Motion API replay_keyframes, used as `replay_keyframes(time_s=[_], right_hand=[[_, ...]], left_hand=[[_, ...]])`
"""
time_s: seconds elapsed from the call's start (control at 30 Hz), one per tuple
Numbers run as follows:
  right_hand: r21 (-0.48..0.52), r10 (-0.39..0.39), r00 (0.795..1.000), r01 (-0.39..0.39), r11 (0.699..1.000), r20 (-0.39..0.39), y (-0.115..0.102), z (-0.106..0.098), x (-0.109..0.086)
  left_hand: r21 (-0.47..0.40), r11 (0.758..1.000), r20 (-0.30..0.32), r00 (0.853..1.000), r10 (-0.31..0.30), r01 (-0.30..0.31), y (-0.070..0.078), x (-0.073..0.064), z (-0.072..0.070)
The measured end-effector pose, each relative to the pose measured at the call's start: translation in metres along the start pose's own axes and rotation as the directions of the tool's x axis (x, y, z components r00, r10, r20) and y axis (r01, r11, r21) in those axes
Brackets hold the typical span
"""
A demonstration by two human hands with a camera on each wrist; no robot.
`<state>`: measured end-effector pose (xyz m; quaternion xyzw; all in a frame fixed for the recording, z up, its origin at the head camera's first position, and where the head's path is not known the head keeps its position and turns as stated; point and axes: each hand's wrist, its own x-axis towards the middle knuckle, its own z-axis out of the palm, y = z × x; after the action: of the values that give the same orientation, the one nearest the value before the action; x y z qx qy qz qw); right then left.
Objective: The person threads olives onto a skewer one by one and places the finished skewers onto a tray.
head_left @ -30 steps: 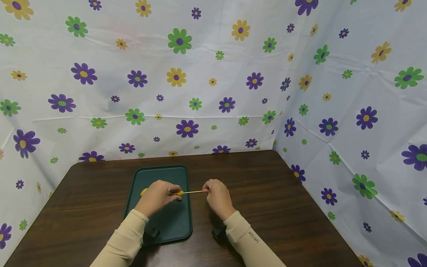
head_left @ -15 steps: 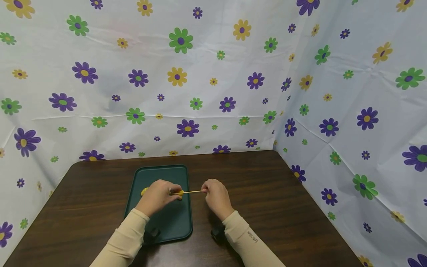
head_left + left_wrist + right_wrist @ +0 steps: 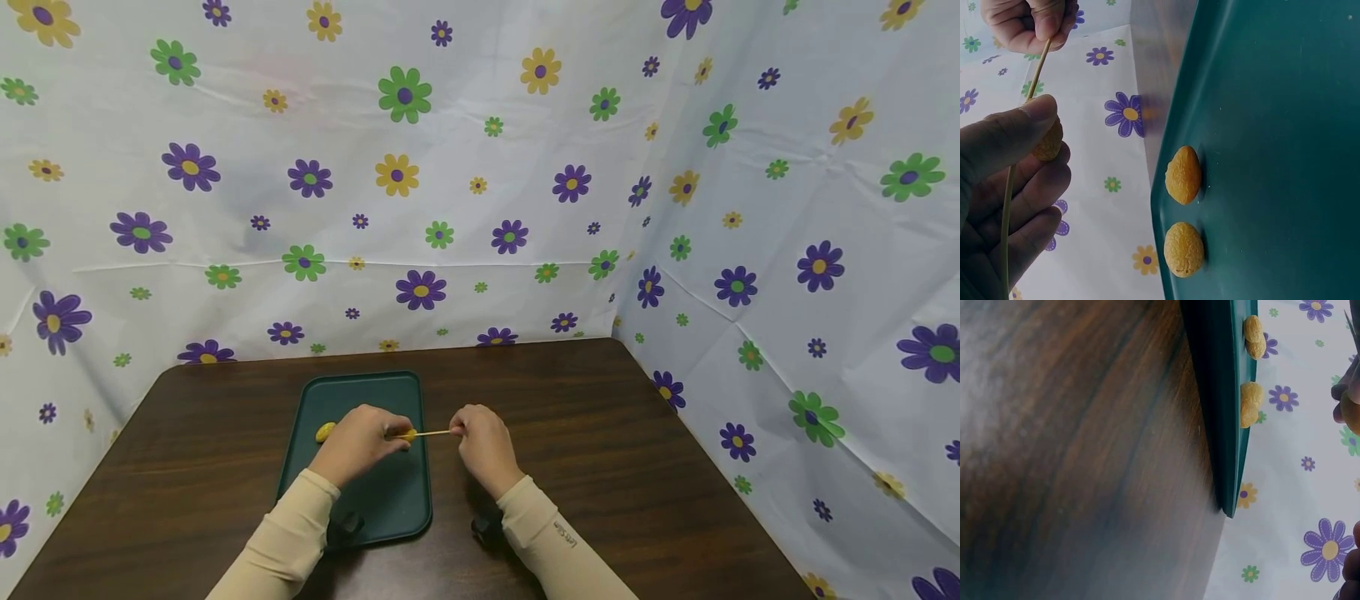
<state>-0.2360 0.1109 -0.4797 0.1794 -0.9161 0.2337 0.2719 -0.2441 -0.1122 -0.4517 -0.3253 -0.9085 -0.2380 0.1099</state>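
My left hand [image 3: 362,446] pinches a golden-brown, wrinkled food ball [image 3: 1049,140] between thumb and fingers. A thin wooden skewer [image 3: 1038,74] runs through the ball, its lower length passing across the left palm. At the other end, my right hand [image 3: 486,446] pinches the skewer between thumb and fingers. Both hands are raised, the left over the dark green tray [image 3: 390,500], the right over the table just beyond the tray's right edge. In the left wrist view, two more balls, an upper one [image 3: 1184,175] and a lower one [image 3: 1184,250], lie on the tray.
The tray lies on a dark wood-grain table [image 3: 600,433]. One loose ball [image 3: 325,432] shows left of my left hand. A white flowered sheet [image 3: 480,200] hangs behind the table and along its right side. A small black device [image 3: 486,532] sits under the right wrist.
My right hand has shifted slightly left toward the left hand, so less skewer shows between them. My left hand has moved a little right, uncovering more of the loose ball.
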Motion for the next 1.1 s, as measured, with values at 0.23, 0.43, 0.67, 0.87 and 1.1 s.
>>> replay_keyframes(time_s=[0.23, 0.43, 0.67, 0.87, 1.1], right_hand=[[-0.001, 0.001, 1.0, -0.001, 1.0, 0.009, -0.0015, -0.0005, -0.0013], [-0.014, 0.005, 1.0, -0.005, 1.0, 0.016, -0.0032, -0.0025, -0.0013], [-0.01, 0.006, 1.0, -0.006, 1.0, 0.023, -0.0033, -0.0026, -0.0012], [0.02, -0.036, 0.998, 0.035, 0.999, 0.055, -0.0013, -0.0036, 0.0], [0.122, -0.101, 0.993, 0.093, 0.988, 0.057, 0.0033, -0.0056, 0.0028]], left_hand=[[0.011, 0.999, -0.009, 1.0, 0.03, -0.03, 0.0016, 0.0006, 0.0011], [0.001, 1.0, -0.003, 1.0, 0.024, -0.024, 0.0034, 0.0016, 0.0034], [0.003, 1.0, -0.001, 1.0, 0.013, -0.013, 0.0036, 0.0041, 0.0068], [-0.027, 1.0, -0.005, 1.0, 0.005, -0.005, 0.002, 0.003, 0.0069], [-0.091, 0.996, -0.036, 0.999, -0.027, 0.024, -0.0007, 0.0017, 0.0037]])
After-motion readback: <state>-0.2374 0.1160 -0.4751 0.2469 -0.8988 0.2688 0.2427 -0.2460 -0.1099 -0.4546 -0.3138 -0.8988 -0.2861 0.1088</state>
